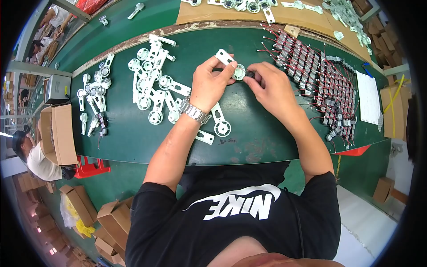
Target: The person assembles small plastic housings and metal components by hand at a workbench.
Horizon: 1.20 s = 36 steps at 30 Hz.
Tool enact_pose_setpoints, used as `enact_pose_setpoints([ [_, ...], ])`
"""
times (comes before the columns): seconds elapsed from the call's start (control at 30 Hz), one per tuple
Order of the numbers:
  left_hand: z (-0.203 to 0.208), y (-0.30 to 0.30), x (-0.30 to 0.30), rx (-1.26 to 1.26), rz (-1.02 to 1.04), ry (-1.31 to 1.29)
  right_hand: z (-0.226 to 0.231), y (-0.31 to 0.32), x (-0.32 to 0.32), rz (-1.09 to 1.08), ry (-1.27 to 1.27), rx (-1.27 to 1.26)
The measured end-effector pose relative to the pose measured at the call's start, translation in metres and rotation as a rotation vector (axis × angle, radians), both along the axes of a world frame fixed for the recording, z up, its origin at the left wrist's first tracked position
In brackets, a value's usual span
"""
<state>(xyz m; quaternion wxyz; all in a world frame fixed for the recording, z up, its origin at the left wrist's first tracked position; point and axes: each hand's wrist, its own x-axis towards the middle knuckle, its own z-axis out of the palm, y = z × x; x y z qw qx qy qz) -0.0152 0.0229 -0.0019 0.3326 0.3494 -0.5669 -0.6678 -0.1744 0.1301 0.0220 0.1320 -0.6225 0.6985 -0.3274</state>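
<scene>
My left hand [207, 85], with a metal watch on its wrist, is closed on a pale plastic housing [224, 57] that has a flat slotted arm and a round ring end. My right hand [275, 88] pinches a small dark round part [250, 74] right beside the ring; whether the two touch I cannot tell. Left of my hands lie loose pale housings [155, 117] of the same shape, some overlapping. To the right, small grey motors [307, 66] with red wires lie in slanting rows, with several black-ended ones [340, 122] at the near end.
Finished-looking housings with dark centres [94, 90] lie at the far left of the green table [240, 124]. Cardboard [191, 17] with more parts lies beyond a ledge. A white sheet [368, 97] and a blue pen [367, 70] are at right. An open carton [62, 133] stands left, near a seated person.
</scene>
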Motion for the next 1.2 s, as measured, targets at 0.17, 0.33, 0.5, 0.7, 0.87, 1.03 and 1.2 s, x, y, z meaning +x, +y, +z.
enact_pose_setpoints([
  [0.17,0.0,0.003,-0.002,0.002,-0.016,-0.004,-0.005,0.001,0.001,0.037,0.009,-0.139],
  [0.33,0.005,0.005,-0.002,0.065,-0.092,-0.011,-0.006,-0.001,0.002,0.03,-0.027,-0.153],
  [0.5,0.002,0.004,-0.001,0.047,-0.105,-0.008,-0.006,-0.003,0.004,-0.004,-0.123,-0.186],
  [0.7,0.006,0.003,0.0,0.07,-0.077,0.027,-0.009,-0.004,0.003,0.022,-0.172,-0.142],
  [0.87,0.005,0.002,0.001,0.087,-0.072,0.045,-0.019,-0.009,0.004,-0.019,-0.247,-0.161],
  [1.03,0.009,0.002,0.001,0.113,-0.07,0.139,-0.032,-0.018,-0.004,-0.049,-0.57,-0.156],
  [1.2,0.011,0.003,0.003,0.084,-0.089,0.141,-0.014,-0.016,-0.013,0.054,-1.038,0.182],
])
